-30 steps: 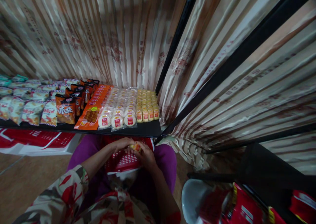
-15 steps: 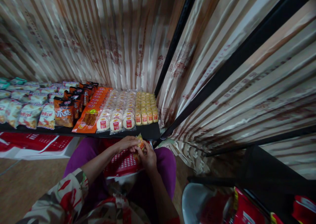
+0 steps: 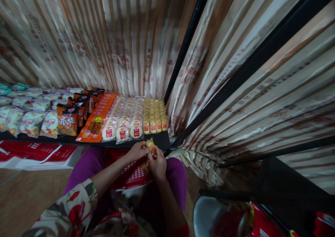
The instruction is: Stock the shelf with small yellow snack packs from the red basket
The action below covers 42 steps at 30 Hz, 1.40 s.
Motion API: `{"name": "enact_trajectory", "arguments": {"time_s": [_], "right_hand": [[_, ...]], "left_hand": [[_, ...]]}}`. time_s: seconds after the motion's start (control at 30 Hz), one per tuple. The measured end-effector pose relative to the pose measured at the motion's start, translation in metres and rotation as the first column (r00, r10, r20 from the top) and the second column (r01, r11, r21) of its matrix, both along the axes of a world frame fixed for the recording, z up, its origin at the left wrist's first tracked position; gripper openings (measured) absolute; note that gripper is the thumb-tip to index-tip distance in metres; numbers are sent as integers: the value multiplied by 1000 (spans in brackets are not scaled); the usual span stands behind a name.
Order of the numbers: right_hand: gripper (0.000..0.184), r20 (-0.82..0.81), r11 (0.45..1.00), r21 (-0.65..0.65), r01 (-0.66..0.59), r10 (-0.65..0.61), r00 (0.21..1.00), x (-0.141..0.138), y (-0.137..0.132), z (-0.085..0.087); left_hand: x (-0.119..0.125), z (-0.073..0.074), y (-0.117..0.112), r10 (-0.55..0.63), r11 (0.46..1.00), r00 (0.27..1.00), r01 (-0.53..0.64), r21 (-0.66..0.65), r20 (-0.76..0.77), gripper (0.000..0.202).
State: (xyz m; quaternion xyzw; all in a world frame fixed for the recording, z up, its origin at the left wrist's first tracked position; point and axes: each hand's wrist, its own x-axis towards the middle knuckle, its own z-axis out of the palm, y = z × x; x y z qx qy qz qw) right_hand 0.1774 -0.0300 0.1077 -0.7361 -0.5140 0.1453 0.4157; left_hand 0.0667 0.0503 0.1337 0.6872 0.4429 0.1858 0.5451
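Observation:
A small yellow wrapped snack cake [image 3: 150, 144] with a red-printed label is held upright between my hands, just in front of the shelf's near edge. My left hand [image 3: 138, 151] pinches its left side, fingers closed. My right hand [image 3: 158, 164] closes round its right and lower part, thumb and fingers on the wrapper. Matching yellow packets [image 3: 155, 126] stand in tight rows on the black shelf [image 3: 162, 139] just beyond. Below my hands, between my knees, is a red perforated basket [image 3: 131, 176]; a small yellowish item shows dimly inside it.
Left of the yellow rows are round white wrapped cakes [image 3: 123, 134], a flat orange bag [image 3: 91, 130], orange-black bags [image 3: 67, 121] and white bags [image 3: 31, 122]. A black post [image 3: 180, 61] and curtains enclose the shelf. A pale stool [image 3: 206, 214] holds red packets at lower right.
Both hands have risen slightly toward the shelf with the snack cake, which now sits a little higher and more upright. The shelf goods have not moved.

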Motion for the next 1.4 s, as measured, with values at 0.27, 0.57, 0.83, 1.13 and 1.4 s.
{"name": "enact_trajectory", "arguments": {"time_s": [0.27, 0.57, 0.83, 1.13, 1.4], "right_hand": [[46, 7, 998, 33, 62, -62, 998, 3, 11, 5], [55, 135, 986, 149, 80, -101, 986, 3, 19, 2], [58, 171, 986, 165, 32, -60, 983, 2, 25, -12], [60, 106, 987, 131, 94, -109, 988, 17, 39, -19], [64, 92, 981, 137, 137, -150, 984, 27, 52, -22]], "left_hand": [[18, 11, 5, 99, 972, 992, -80, 219, -77, 13], [42, 13, 23, 176, 950, 984, -161, 268, -35, 12], [68, 24, 36, 151, 940, 979, -100, 326, -138, 3], [97, 18, 48, 194, 917, 970, -126, 379, -146, 4], [112, 26, 52, 169, 915, 975, -103, 389, -141, 5]]}}
